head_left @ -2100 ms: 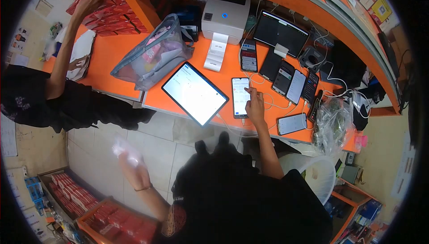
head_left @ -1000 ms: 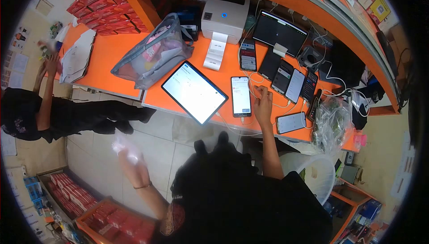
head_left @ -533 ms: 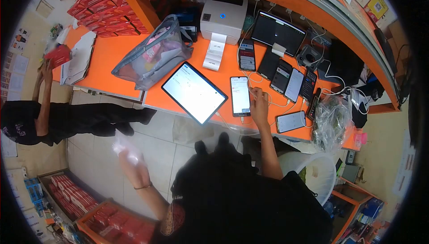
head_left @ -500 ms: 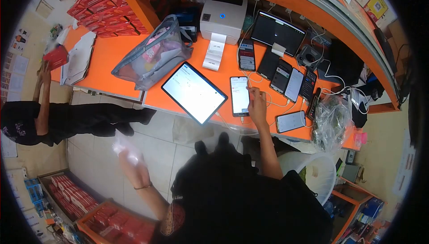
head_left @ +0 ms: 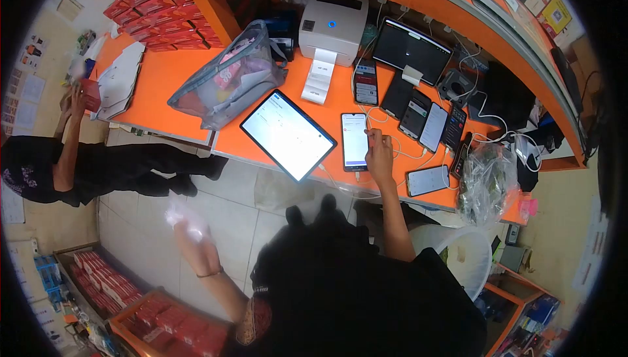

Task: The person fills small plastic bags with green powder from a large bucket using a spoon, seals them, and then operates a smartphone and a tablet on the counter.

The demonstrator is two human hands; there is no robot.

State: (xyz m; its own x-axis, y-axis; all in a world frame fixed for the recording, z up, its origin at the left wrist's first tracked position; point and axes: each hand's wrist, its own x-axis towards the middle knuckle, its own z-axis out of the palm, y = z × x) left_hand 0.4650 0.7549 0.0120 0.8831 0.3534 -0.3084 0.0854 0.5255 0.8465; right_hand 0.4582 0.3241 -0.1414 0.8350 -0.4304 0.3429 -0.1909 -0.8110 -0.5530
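My right hand (head_left: 379, 154) is over the right edge of a phone (head_left: 355, 140) with a bright white screen, lying flat on the orange counter with a cable at its lower end. Its fingers are partly bent and apart, with nothing held, and the fingertips touch or hover just over the screen. Low on the left, above the floor, my left hand (head_left: 196, 252) is closed on a clear, crumpled plastic bag (head_left: 184, 216). Left of the phone lies a tablet (head_left: 288, 136) with a lit screen.
A label printer (head_left: 333, 23) with a printed strip (head_left: 320, 77) stands behind. Several phones (head_left: 418, 118) and cables lie right, near a monitor (head_left: 412, 50). A mesh bag (head_left: 226, 85) sits left. Another person (head_left: 65, 167) holds a red box (head_left: 91, 95) at far left.
A bluish band now shows at the bottom of the phone's screen. The view has shifted slightly. At far left, the other person has drawn the red box closer.
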